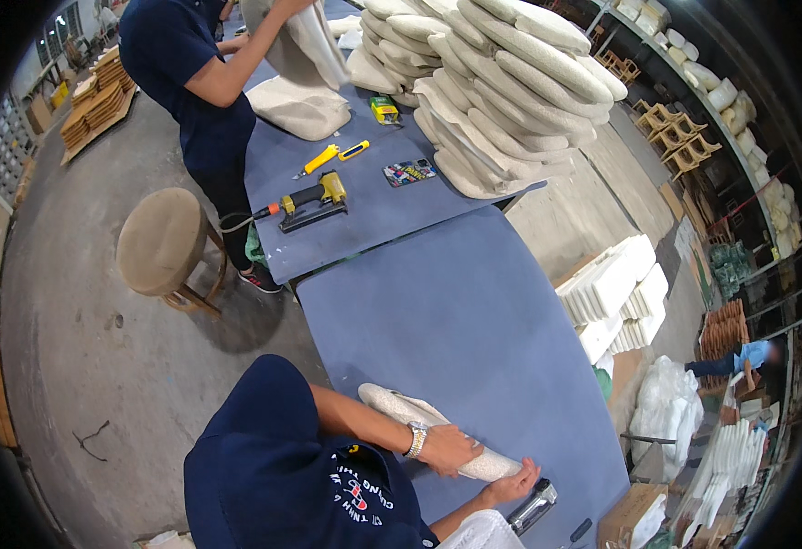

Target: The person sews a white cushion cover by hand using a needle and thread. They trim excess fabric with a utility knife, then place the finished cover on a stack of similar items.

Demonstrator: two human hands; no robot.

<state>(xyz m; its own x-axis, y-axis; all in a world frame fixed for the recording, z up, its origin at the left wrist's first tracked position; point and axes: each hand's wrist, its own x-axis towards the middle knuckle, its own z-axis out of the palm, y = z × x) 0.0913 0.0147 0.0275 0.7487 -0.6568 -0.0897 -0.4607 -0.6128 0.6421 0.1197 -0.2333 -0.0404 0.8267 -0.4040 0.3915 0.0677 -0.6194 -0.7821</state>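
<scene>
A beige fabric-covered seat pad (pixel 491 466) is tilted on its edge on the near part of the blue-grey table, its long rim toward me. My left hand (pixel 449 449), with a metal watch at the wrist, is closed over the middle of the pad's edge. My right hand (pixel 516 480) grips the pad's right end, fingers curled round it. The pad's underside and some fingertips are hidden. Just beside my right hand lies a silver staple gun (pixel 534 506). A white, crumpled-looking thing (pixel 485 531) is at the lower edge, close to my right forearm.
Across the second table (pixel 364 224) a co-worker (pixel 186 78) handles another pad. A yellow-black staple gun (pixel 314 199), yellow cutter (pixel 317 161), phone (pixel 410 173) and tall stack of pads (pixel 520 82) are there. A round stool (pixel 161 241) stands left; white foam blocks (pixel 613 284) are right.
</scene>
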